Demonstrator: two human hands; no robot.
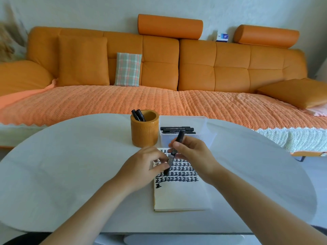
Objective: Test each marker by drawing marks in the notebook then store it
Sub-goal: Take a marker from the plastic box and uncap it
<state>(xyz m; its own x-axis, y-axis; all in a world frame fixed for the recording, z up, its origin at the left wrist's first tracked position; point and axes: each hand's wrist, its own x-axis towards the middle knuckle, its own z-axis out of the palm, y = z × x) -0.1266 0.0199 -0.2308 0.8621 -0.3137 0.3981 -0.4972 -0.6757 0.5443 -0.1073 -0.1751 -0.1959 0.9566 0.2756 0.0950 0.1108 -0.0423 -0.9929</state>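
An open notebook (180, 195) lies on the white table, its upper page filled with rows of black marks. Above it I hold a black marker (174, 152) with both hands. My right hand (192, 156) grips the upper barrel, and my left hand (146, 165) pinches the lower end near the cap. The marker tilts, top end pointing away. Behind, a brown round pen holder (144, 131) has two black markers (138, 115) standing in it. Right of it a clear plastic tray (203, 135) has several black markers (177, 129) lying flat.
The round white table (70, 165) spreads wide to the left and right of the notebook. Behind it runs an orange sofa (159, 68) with a plaid cushion (128, 69) and an orange blanket.
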